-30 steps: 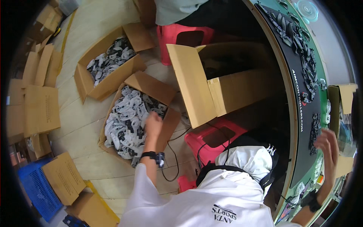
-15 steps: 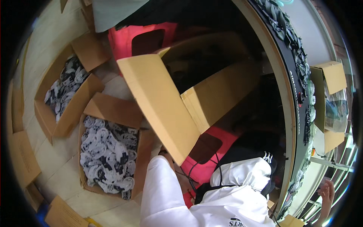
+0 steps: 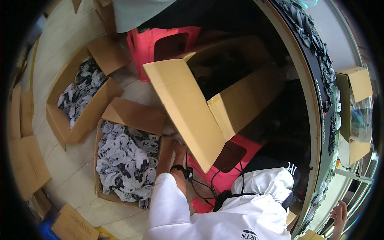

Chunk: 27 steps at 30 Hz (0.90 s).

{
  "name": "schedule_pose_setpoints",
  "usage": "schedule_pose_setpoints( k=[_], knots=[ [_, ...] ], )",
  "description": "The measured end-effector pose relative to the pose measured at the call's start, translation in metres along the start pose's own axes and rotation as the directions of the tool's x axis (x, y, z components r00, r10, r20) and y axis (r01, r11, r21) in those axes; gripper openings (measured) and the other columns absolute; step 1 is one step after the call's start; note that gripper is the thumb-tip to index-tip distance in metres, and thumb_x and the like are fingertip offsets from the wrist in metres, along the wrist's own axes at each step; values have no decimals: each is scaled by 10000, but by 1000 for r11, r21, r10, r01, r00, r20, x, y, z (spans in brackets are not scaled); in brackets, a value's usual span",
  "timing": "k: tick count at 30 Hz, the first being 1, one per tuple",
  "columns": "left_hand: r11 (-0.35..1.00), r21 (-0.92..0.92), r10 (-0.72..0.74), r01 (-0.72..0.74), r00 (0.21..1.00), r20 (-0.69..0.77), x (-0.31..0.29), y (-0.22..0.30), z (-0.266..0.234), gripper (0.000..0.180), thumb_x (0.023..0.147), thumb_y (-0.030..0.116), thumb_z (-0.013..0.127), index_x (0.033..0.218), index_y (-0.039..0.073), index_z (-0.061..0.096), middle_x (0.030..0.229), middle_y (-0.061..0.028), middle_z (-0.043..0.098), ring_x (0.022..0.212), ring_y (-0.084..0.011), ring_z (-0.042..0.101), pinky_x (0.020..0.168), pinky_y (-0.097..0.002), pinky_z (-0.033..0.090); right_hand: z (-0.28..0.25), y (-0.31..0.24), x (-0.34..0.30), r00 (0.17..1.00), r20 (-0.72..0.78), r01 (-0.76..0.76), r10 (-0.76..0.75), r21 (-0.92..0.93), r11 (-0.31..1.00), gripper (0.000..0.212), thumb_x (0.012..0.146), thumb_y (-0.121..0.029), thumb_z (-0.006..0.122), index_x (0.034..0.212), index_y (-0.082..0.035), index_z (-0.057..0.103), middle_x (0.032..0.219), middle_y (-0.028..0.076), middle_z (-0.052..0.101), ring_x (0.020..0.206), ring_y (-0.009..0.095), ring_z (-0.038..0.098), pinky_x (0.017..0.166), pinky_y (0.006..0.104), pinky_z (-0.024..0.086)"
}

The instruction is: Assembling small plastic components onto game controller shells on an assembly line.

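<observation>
Near left hand (image 3: 180,151), heaped white and black parts (image 3: 124,158), open carton (image 3: 134,116)

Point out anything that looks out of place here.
A loose black cable hangs in loops around the nearer pink stool, which looks untidy beside the boxes. Nothing looks clearly spilled or damaged.

1. White shirt (image 3: 224,222): dark lettering, upside down, cut off below.
2. Black cloth (image 3: 278,154): white monogram.
3. Black mat (image 3: 325,120): white letters along one edge (blurred).
4. Brown carton (image 3: 30,166): small print, illegible.
</observation>
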<state>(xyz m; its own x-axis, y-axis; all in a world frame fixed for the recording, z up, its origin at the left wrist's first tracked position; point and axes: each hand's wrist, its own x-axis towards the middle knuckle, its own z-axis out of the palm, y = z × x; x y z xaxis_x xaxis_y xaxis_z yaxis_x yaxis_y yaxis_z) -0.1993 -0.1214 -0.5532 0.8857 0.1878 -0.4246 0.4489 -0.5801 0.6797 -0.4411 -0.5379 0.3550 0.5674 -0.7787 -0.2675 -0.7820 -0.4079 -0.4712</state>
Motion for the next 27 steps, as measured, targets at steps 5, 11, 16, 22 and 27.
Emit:
schedule_pose_setpoints(
  k=[5, 11, 16, 22, 27],
  knots=[
    [964, -256, 8, 73, 953, 301, -50, -8, -11, 756, 814, 244, 756, 1389, -133, 445, 1505, -356, 267, 1335, -454, 416, 1152, -439, 356, 34, -22, 30, 999, 46, -7, 9, -44, 999, 393, 1045, -315, 568, 1343, -60, 538, 934, 18, 607, 737, 85, 645, 628, 202, 500],
    [999, -6, -35, 42, 905, 425, -78, 81, -106, 646, 942, 232, 649, 1481, -23, 399, 1503, -275, 322, 1355, -365, 428, 1103, -394, 409, 25, -31, 47, 989, 149, 21, 0, -142, 990, 334, 1052, -275, 555, 1301, -53, 571, 935, 20, 618, 771, 95, 654, 671, 217, 509],
    [997, -32, 79, -75, 806, 587, -87, 182, -189, 573, 944, 231, 644, 1428, -1, 446, 1397, -252, 387, 1243, -344, 472, 1026, -387, 433, 4, -35, 52, 988, 5, 156, -157, -149, 977, 323, 1036, -260, 569, 1263, -33, 598, 861, -4, 575, 738, 67, 567, 681, 226, 476],
    [892, -184, 371, -413, 438, 819, -104, 374, -216, 487, 945, 229, 639, 1366, 26, 503, 1270, -225, 465, 1109, -319, 525, 934, -379, 461, 38, -41, 75, 922, -384, -31, -43, -186, 982, 177, 1022, -179, 567, 1079, -64, 688, 887, -36, 673, 678, 21, 554, 517, 186, 394],
    [670, -285, 468, -685, 93, 879, -117, 526, -253, 418, 946, 228, 635, 1314, 49, 550, 1164, -202, 530, 997, -298, 569, 857, -371, 484, 97, -93, 116, 955, -293, 24, -38, -52, 998, 181, 1040, -158, 508, 1137, -67, 630, 569, -26, 460, 470, 68, 463, 424, 245, 375]
  ],
)
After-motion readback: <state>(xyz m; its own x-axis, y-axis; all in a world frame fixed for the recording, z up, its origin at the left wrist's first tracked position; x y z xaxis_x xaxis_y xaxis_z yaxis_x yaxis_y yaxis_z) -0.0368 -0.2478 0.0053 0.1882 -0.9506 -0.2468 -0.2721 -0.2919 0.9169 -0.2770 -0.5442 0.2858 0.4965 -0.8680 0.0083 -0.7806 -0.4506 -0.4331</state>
